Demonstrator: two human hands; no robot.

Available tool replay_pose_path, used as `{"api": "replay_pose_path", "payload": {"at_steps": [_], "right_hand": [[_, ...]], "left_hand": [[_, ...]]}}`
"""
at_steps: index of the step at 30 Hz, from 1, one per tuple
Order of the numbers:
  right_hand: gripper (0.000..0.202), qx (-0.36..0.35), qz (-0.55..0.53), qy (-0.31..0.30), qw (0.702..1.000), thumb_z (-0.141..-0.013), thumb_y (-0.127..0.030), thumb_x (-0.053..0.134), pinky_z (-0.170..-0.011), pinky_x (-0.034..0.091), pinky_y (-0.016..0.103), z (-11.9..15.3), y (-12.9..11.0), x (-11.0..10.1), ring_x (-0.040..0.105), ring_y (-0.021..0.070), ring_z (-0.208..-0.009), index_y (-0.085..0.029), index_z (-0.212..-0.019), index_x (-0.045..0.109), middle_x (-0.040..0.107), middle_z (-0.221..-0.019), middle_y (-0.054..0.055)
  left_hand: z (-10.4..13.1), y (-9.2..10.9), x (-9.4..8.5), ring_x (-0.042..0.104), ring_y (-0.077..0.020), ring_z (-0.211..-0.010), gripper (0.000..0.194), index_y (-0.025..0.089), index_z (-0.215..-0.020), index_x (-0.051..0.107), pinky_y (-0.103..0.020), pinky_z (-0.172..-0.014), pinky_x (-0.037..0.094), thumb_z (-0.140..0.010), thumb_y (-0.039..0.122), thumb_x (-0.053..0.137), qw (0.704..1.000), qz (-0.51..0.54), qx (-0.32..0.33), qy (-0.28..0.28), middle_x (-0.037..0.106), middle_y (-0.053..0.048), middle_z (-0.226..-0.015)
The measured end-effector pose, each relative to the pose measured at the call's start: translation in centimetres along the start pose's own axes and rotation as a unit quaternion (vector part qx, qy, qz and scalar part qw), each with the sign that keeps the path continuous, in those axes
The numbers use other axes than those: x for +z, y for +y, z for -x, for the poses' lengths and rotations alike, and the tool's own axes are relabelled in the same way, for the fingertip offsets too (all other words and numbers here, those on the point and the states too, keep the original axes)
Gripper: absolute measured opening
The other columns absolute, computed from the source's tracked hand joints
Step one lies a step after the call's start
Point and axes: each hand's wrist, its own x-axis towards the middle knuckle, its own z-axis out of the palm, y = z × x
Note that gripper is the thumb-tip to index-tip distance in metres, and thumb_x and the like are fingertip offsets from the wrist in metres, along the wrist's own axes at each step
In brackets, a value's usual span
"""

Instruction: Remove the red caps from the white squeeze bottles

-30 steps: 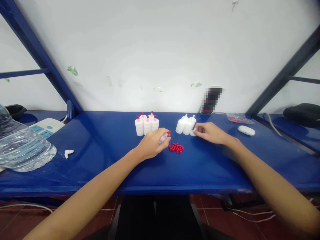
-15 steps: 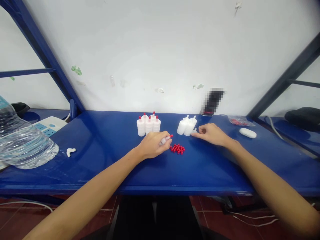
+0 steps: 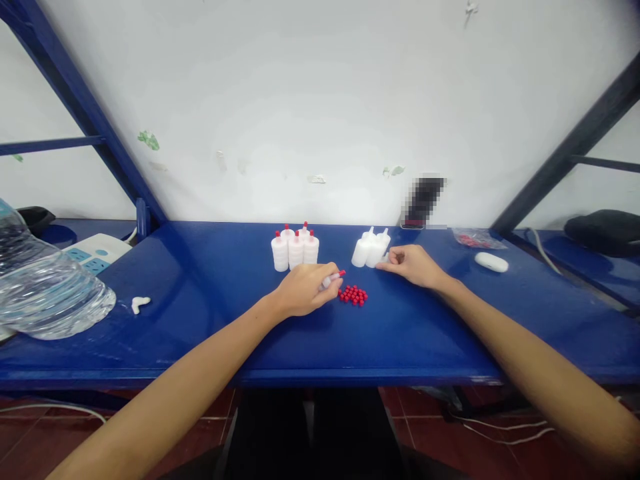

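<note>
My left hand [image 3: 305, 290] is closed round a white nozzle [image 3: 329, 280] with a red cap [image 3: 341, 273] on its tip, pointing right. Whether a bottle is attached to it is hidden in the palm. Thumb and index finger of my right hand [image 3: 410, 265] pinch a small translucent white nozzle [image 3: 385, 258], beside a cluster of white bottles [image 3: 361, 253], some with bare pointed nozzles. Between my hands lies a patch of loose red caps [image 3: 354, 295]. Behind my left hand stand several white bottles [image 3: 296, 252] with red caps on, upright and close together.
On the right lie a white oval case [image 3: 491, 262] and a clear bag with red pieces [image 3: 479, 239]. A large water bottle [image 3: 55, 287], a power strip [image 3: 97, 253] and a small white piece [image 3: 140, 304] are on the left. A blurred dark object [image 3: 424, 200] leans on the wall.
My right fingers have closed onto the small nozzle beside the bottles. My left hand keeps its hold and has barely moved. The view has shifted slightly.
</note>
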Motion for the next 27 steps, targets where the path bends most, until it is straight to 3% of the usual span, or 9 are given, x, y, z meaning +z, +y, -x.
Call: {"api": "replay_pose_path", "payload": {"at_steps": [3,8,11,13,15,19,23,27], "right_hand": [[0.061,0.001,-0.002,0.008,1.0,-0.076,-0.069,0.064,-0.054,0.027,0.025,0.3,-0.6,-0.2,0.031,0.01,-0.054,-0.021,-0.058,0.03,0.037,-0.053,-0.005],[0.048,-0.058,-0.016,0.1,0.993,-0.089,-0.053,0.052,-0.054,0.029,0.026,1.5,-3.4,0.6,0.034,0.0106,-0.052,-0.022,-0.058,0.034,0.037,-0.053,-0.004],[0.033,-0.128,-0.055,0.022,0.99,-0.093,-0.049,0.05,-0.056,0.034,0.026,2.1,-5.9,1.9,0.042,0.0121,-0.053,-0.021,-0.075,0.05,0.049,-0.058,-0.003],[0.028,-0.163,-0.083,-0.044,0.982,-0.095,-0.049,0.051,-0.057,0.037,0.026,2.4,-7.4,2.5,0.047,0.0131,-0.056,-0.021,-0.091,0.054,0.056,-0.064,-0.003],[0.027,-0.18,-0.108,-0.085,0.974,-0.097,-0.048,0.048,-0.06,0.039,0.026,2.7,-8.4,2.9,0.051,0.0137,-0.059,-0.021,-0.095,0.054,0.06,-0.069,-0.002],[0.029,-0.193,-0.119,-0.088,0.97,-0.101,-0.044,0.041,-0.064,0.041,0.027,2.9,-9.2,2.9,0.054,0.0147,-0.065,-0.021,-0.086,0.051,0.062,-0.076,0.002],[0.031,-0.21,-0.104,-0.089,0.968,-0.102,-0.038,0.036,-0.063,0.038,0.028,2.9,-9.1,3.2,0.048,0.0144,-0.063,-0.021,-0.077,0.044,0.055,-0.073,0.001],[0.04,-0.174,-0.177,-0.093,0.964,-0.103,-0.041,0.029,-0.058,0.033,0.028,2.6,-8.2,3.1,0.039,0.0134,-0.058,-0.023,-0.068,0.036,0.043,-0.063,-0.002]], "left_hand": [[0.0,0.0,0.0,0.046,-0.0115,-0.056,0.025,0.018,-0.081,0.051,-0.025,-0.056,0.032,-0.098,0.034,0.042,1.0,0.002,-0.006,-0.007,0.057,0.002,-0.069],[-0.1,0.1,0.4,0.046,-0.0118,-0.056,0.024,0.018,-0.083,0.052,-0.025,-0.055,0.03,-0.098,0.035,0.042,1.0,-0.024,-0.005,-0.008,0.058,0.002,-0.069],[-0.1,0.1,0.8,0.051,-0.0129,-0.06,0.022,0.018,-0.088,0.054,-0.025,-0.054,0.031,-0.098,0.034,0.044,0.998,-0.068,0.008,-0.009,0.062,0.001,-0.074],[-0.2,0.1,1.0,0.053,-0.0132,-0.061,0.019,0.018,-0.09,0.055,-0.025,-0.053,0.03,-0.097,0.034,0.046,0.994,-0.106,0.027,-0.011,0.062,0.001,-0.077],[-0.3,0.1,1.1,0.054,-0.0131,-0.06,0.019,0.019,-0.089,0.055,-0.025,-0.051,0.029,-0.096,0.034,0.047,0.988,-0.143,0.054,-0.009,0.062,0.001,-0.077],[-0.6,0.3,1.2,0.053,-0.0126,-0.058,0.02,0.018,-0.086,0.055,-0.026,-0.048,0.028,-0.097,0.032,0.045,0.976,-0.19,0.106,0.019,0.059,0.0,-0.074],[-0.9,0.5,1.2,0.055,-0.0123,-0.059,0.017,0.018,-0.083,0.054,-0.026,-0.048,0.028,-0.095,0.026,0.045,0.965,-0.221,0.14,0.025,0.058,0.001,-0.072],[-0.7,0.1,0.7,0.055,-0.0124,-0.061,0.015,0.018,-0.086,0.057,-0.026,-0.051,0.032,-0.093,0.021,0.045,0.949,-0.261,0.173,0.021,0.058,-0.001,-0.078]]}}
